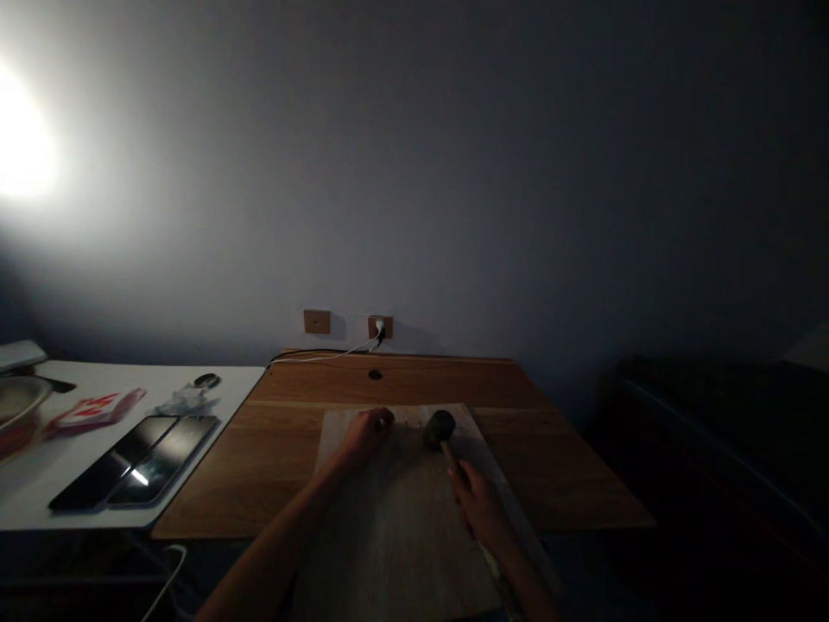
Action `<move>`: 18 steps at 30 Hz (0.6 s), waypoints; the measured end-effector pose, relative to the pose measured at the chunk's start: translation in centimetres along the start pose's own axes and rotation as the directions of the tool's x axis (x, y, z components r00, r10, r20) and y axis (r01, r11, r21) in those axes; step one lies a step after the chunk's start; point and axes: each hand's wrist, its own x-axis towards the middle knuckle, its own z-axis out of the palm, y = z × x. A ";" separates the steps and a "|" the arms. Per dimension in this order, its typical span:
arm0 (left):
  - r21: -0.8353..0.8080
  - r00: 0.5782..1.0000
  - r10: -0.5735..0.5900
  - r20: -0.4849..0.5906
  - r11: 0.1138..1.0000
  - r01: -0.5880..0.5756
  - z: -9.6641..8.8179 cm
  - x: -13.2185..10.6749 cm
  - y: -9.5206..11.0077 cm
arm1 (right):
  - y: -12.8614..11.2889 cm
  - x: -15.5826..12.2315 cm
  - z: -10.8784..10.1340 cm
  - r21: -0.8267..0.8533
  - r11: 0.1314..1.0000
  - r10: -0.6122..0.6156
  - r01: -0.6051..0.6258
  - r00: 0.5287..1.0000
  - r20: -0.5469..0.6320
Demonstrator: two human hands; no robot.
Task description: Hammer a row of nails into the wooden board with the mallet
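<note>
My right hand (483,505) is wrapped round the wooden handle of a mallet (440,429), whose dark, rounded head is over the upper right part of a pale wooden board (401,536). My left hand (368,434) lies at the board's far left part with its fingers curled together. Whatever those fingers hold, if anything, is too small and dark to make out. Between my left hand and the mallet head, a few small thin upright things, perhaps nails (407,424), stand on the board.
The board rests on a brown wooden table (272,466) against a wall with a socket and plugged-in cables (380,328). On the left, a white table (39,492) bears two dark phone-like or tablet-like slabs (161,458), a red-and-white packet (97,408), crumpled clear plastic (185,400) and a bowl (22,397).
</note>
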 end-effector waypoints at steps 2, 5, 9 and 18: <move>0.000 1.000 0.006 -0.007 1.000 -0.006 0.0 0.0 0.0 | 0.0 0.0 0.0 0.004 1.000 -0.001 0.001 1.000 0.010; -0.003 1.000 0.002 -0.007 1.000 -0.002 0.0 -0.1 0.0 | 0.1 -0.1 0.0 0.005 1.000 0.005 -0.005 1.000 0.004; -0.007 1.000 0.005 -0.020 1.000 -0.005 0.0 -0.1 -0.2 | 0.1 -0.1 0.1 -0.010 1.000 -0.017 0.016 1.000 -0.022; 0.001 1.000 -0.008 -0.003 1.000 0.008 -0.2 -0.1 0.2 | 0.4 0.1 0.0 0.026 0.999 -0.024 0.024 1.000 0.007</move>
